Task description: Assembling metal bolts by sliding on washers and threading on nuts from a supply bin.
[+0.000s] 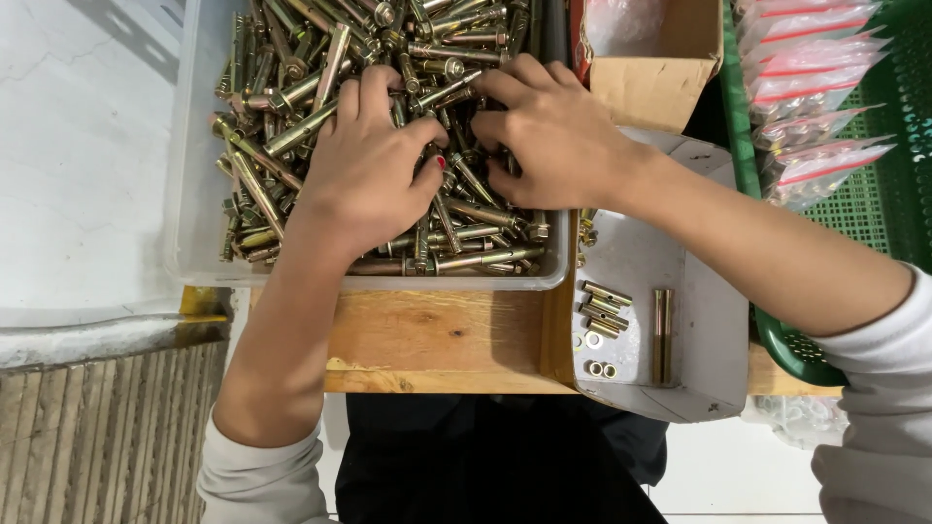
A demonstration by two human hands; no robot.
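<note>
Bolts (320, 116), brass-coloured w/ sleeves, fill a clear plastic bin (194, 194) on the wooden bench (437, 335), piled deep & tangled. Both hands are down in the pile: left hand (364, 160) lies palm-down, fingers curled among bolts, and whether it has closed on one I cannot tell. Right hand (553, 131) is the same, fingertips dug in near the middle, grip hidden, cannot tell.

Judging by the layout, sorting is at an early stage: only a few bolts and washers (594, 342) lie in the grey tray (680, 388) just right of the bin, while the bin is nearly full.

Around: cardboard box (660, 68) behind the tray, green basket (874, 204) w/ bagged packets (815, 87) far right. Forearms cross over bin edge & tray, partly covering both.
</note>
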